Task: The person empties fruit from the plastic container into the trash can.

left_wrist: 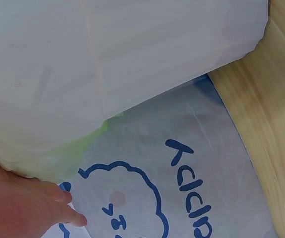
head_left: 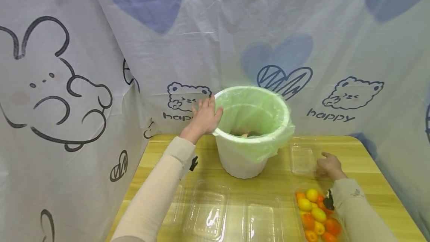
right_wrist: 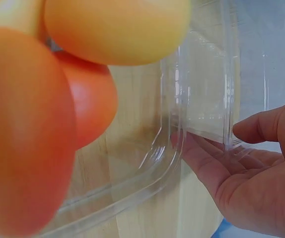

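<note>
My left hand (head_left: 204, 118) rests against the left rim of a white bin (head_left: 236, 160), its fingers spread and straight. A pale green bag (head_left: 255, 117) lines the bin and folds over the rim; something brownish lies low inside. In the left wrist view the fingers (left_wrist: 58, 201) lie beside the bin's wall. At the right, my right hand (head_left: 330, 165) has its thumb and fingers on either side of a clear plastic lid's edge (right_wrist: 227, 99). Small yellow and orange-red fruits (head_left: 318, 216) fill the clear box (right_wrist: 152, 183) just in front of that hand.
Several clear plastic boxes (head_left: 208, 212) lie on the wooden table (head_left: 362, 160) at the front. Printed cloth walls (head_left: 141, 47) stand close behind the bin and along both sides. The right forearm (head_left: 359, 208) passes beside the fruit box.
</note>
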Available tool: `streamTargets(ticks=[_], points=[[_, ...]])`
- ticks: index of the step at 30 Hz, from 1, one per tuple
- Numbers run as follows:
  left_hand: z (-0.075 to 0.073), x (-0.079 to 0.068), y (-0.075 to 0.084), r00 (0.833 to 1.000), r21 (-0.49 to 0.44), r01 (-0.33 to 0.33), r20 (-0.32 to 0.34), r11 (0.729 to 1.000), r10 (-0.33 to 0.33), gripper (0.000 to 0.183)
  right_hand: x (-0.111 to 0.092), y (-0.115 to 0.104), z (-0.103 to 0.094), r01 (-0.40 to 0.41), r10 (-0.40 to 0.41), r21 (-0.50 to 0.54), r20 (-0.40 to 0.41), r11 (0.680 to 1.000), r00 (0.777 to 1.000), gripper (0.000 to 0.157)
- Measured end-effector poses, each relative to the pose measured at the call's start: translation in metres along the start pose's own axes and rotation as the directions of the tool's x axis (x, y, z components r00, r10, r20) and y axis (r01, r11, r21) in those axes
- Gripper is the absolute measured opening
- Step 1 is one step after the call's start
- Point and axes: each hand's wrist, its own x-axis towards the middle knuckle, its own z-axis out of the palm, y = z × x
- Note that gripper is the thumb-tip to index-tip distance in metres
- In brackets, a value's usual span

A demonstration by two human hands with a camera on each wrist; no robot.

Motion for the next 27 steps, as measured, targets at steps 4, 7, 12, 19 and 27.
streamTargets(ticks=[4, 7, 12, 19, 27], points=[[-0.001, 0.0, 0.0, 1.0, 0.002, 0.0, 0.001, 1.0, 0.0, 0.074, -0.003, 0.001, -0.002, 0.008, -0.008, -0.029, 0.008, 1.0, 1.0, 0.08], [-0.002, 0.0, 0.0, 1.0, -0.001, -0.003, -0.002, 1.0, 0.003, 0.074, -0.004, 0.003, -0.005, 0.022, -0.021, -0.043, 0.011, 0.999, 1.0, 0.08], [-0.002, -0.001, 0.0, 1.0, -0.002, -0.004, 0.002, 1.0, 0.004, 0.074, -0.012, 0.005, -0.014, 0.041, -0.039, -0.093, 0.02, 0.995, 0.999, 0.075], [0.0, 0.0, 0.001, 1.0, -0.003, -0.007, -0.01, 1.0, 0.007, 0.074, -0.032, 0.004, -0.033, 0.086, -0.064, -0.209, 0.112, 0.974, 0.992, 0.066], [0.002, 0.0, 0.0, 1.0, 0.005, -0.005, -0.017, 1.0, 0.005, 0.074, -0.06, 0.011, -0.035, 0.163, -0.136, -0.219, 0.133, 0.962, 0.982, 0.058]])
